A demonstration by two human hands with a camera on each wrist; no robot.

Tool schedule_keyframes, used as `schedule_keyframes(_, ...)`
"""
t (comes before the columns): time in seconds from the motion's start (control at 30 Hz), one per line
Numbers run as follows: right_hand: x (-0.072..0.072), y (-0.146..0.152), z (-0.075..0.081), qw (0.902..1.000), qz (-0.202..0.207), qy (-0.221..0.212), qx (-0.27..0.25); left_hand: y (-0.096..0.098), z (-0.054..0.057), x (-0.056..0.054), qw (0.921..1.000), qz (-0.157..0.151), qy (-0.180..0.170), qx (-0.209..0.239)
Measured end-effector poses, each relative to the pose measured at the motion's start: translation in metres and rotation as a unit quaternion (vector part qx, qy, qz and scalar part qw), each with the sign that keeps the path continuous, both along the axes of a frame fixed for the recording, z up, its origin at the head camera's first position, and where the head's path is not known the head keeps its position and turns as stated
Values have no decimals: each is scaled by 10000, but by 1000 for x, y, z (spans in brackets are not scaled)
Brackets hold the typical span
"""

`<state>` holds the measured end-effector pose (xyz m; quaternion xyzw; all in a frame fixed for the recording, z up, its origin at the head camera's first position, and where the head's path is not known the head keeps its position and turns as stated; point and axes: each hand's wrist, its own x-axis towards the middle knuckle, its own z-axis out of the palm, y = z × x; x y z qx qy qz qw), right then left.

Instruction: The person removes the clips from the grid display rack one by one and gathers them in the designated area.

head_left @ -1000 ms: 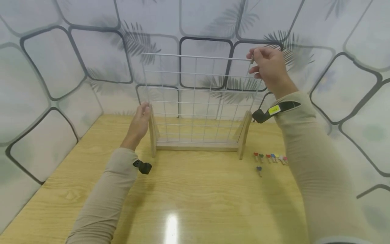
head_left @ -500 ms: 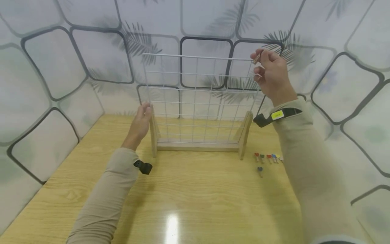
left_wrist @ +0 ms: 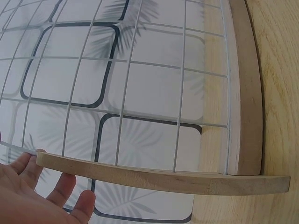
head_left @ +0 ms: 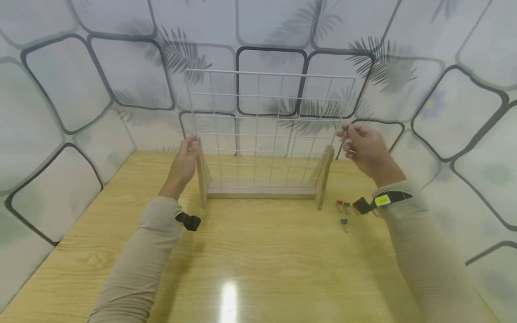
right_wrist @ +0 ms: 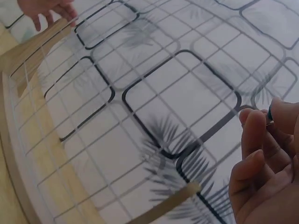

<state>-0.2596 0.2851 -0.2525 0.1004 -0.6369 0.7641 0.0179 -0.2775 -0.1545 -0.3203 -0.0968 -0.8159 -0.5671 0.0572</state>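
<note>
A white wire grid rack (head_left: 262,119) with wooden legs stands upright on the table. My left hand (head_left: 183,163) holds the top of its left wooden leg (left_wrist: 140,176); in the left wrist view the fingertips (left_wrist: 84,205) lie at the leg's rounded end. Beside the grid's right edge, a little above the right leg (head_left: 324,177), my right hand (head_left: 367,148) pinches a small clothespin between thumb and forefinger. Only a dark teal bit of the clothespin (right_wrist: 269,115) shows; the fingers hide the rest.
Several small clothespins with coloured heart tops lie on the table (head_left: 258,251) right of the rack, among them a red one (head_left: 339,204) and a green one (head_left: 346,206). A blue-hearted clothespin (head_left: 344,222) lies nearer. A patterned wall (head_left: 270,27) rises behind the rack.
My right hand has come down from the grid's top right corner to near the right leg's top, with the clothespin still pinched. The left hand has stayed at the left leg.
</note>
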Motion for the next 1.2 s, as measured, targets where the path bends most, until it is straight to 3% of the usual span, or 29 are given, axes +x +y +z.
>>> schedule_keyframes(0.13,9,21,-30,9984,-2,-203,533,-1,-1,0,10000,0,-14,-6)
schedule_keyframes(0.33,22,48,-70,9957,38,-383,845,-1,-1,2,10000,37,-78,-20)
schedule_keyframes(0.43,28,59,-88,9903,2,-447,1314,-1,0,2,9999,38,-89,-43)
schedule_keyframes(0.5,32,65,-100,9817,-11,-484,1844,-1,1,2,9999,39,-76,-62)
schedule_keyframes(0.63,38,78,-122,9548,-16,-675,2895,-2,3,2,10000,44,-83,-33)
schedule_keyframes(0.8,42,91,-142,9284,97,-1036,3568,-1,2,0,9998,21,-159,90)
schedule_keyframes(0.93,43,98,-154,9144,160,-1175,3871,0,3,-1,9999,-20,-137,87)
schedule_keyframes(1.2,46,101,-166,8971,248,-1263,4227,2,5,-3,9994,1,-278,-184)
